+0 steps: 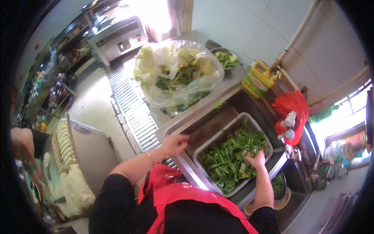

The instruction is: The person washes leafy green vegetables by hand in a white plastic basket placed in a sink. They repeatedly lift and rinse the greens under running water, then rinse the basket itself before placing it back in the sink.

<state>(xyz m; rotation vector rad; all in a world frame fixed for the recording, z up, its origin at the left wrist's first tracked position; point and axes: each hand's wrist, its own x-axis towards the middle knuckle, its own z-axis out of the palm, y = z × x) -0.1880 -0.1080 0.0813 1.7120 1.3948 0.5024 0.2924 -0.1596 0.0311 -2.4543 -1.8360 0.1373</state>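
Note:
A white-rimmed mesh basket (pixel 201 149) of chopped leafy greens (pixel 228 155) sits tilted over the steel sink (pixel 201 128) before me. My right hand (pixel 257 160) is in the greens at the basket's right side, its thumb and fingers around some leaves and pale stems. My left hand (pixel 176 144), fingers loosely curled and apart, hovers by the sink's left rim with nothing seen in it. Beyond the sink, a large clear plastic bag (pixel 178 73) holds leafy vegetables.
A yellow jug (pixel 257 79) stands at the sink's back corner, near a red plastic bag (pixel 295 111). A bucket with greens (pixel 277 184) is in the right basin. At left, another person's arm (pixel 26 146) is beside dough rolls (pixel 62 143). A floor drain grating (pixel 131 108) runs alongside.

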